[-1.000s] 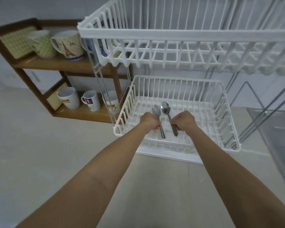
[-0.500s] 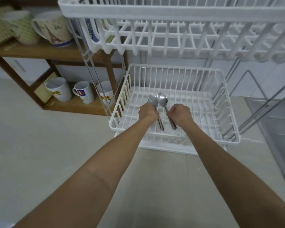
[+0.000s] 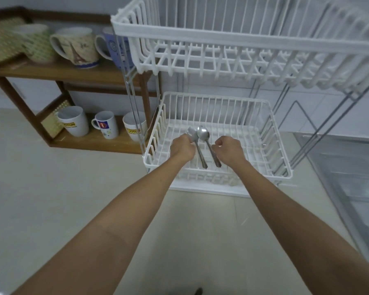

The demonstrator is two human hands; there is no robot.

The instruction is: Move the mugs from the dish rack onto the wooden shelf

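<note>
My left hand (image 3: 182, 149) and my right hand (image 3: 228, 149) hover inside the lower basket (image 3: 279, 167) of the white dish rack. Each hand pinches a metal spoon: the left spoon (image 3: 192, 133) and the right spoon (image 3: 203, 133) lie side by side, bowls pointing away from me. No mug shows in either basket. The wooden shelf (image 3: 58, 71) on the left carries three mugs on top, a green patterned mug (image 3: 37, 45), an Eiffel Tower mug (image 3: 77, 47) and a blue mug (image 3: 115, 47). Below stand a white mug (image 3: 74, 121), a small logo mug (image 3: 106, 124) and another white mug (image 3: 134, 128).
The rack's upper basket (image 3: 232, 43) hangs over the lower one, held by metal uprights (image 3: 132, 99) right beside the shelf. A steel sink (image 3: 349, 188) lies at the right. Pale countertop (image 3: 51, 199) stretches in front of the shelf and rack.
My view swung down and back up. Both hands stay in the lower basket on the spoons and have drawn slightly apart.
</note>
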